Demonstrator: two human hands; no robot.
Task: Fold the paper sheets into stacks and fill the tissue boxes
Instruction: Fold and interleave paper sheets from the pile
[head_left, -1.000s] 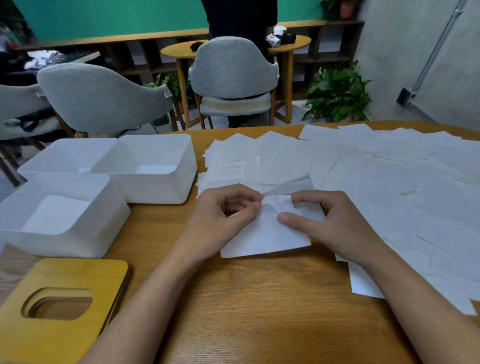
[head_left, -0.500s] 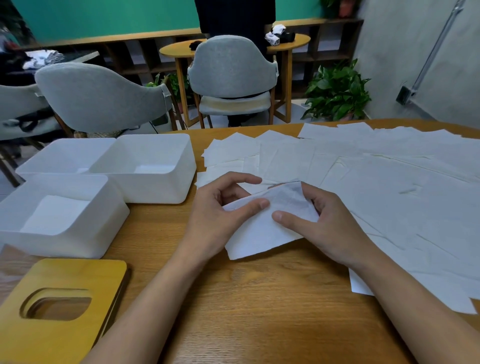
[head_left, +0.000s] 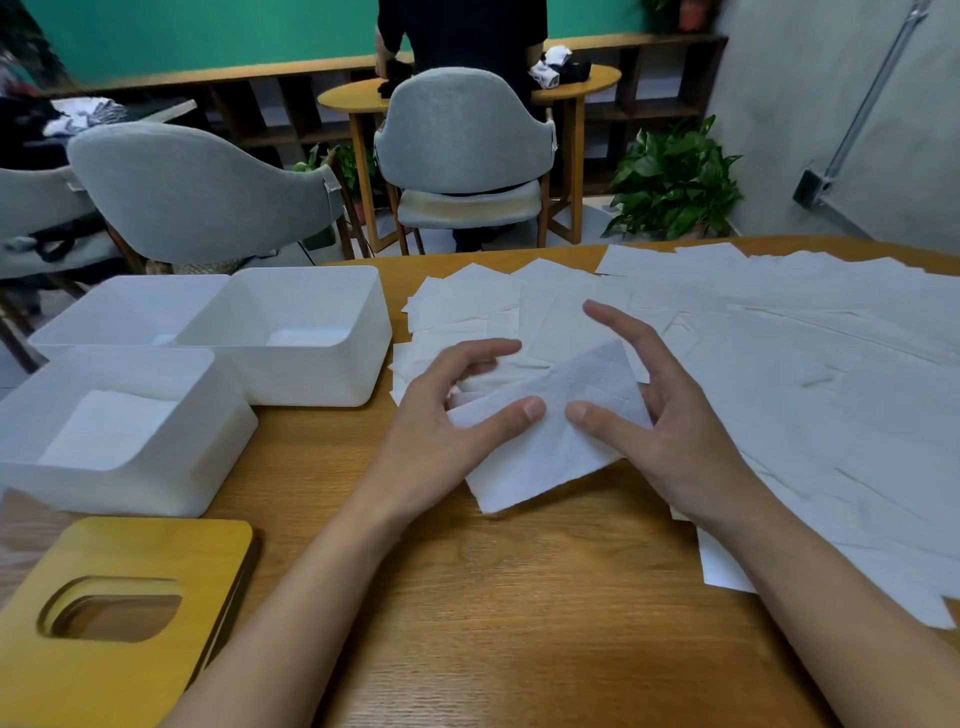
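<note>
Head view. A single paper sheet (head_left: 540, 452) is held at the centre of the wooden table (head_left: 519, 613), its near edge resting on the wood and its far part raised into a fold. The sheet is pinched by the left hand (head_left: 441, 431), the thumb being pressed on its upper face and the curled fingers placed behind its left edge. The same sheet is gripped by the right hand (head_left: 675, 436): the thumb is laid on the upper face, close to the left thumb but not touching it, and the lower fingers are set behind the raised part, while the index finger is stretched out free above the paper.

Behind and to the right of the held sheet, the loose sheets (head_left: 789, 364) are spread flat in overlapping layers as far as the table's far edge. To the left of the held sheet, three white tissue boxes (head_left: 322, 384) are grouped, open at the top and touching one another. The nearest box (head_left: 156, 488) is shown with a white layer on its floor; whether this is folded paper cannot be told. Nearer than that box, left of the held sheet, a wooden lid (head_left: 135, 545) with an oval opening is laid flat. Beyond the held sheet, past the table, grey chairs (head_left: 197, 192) and a potted plant (head_left: 675, 182) are seen.
</note>
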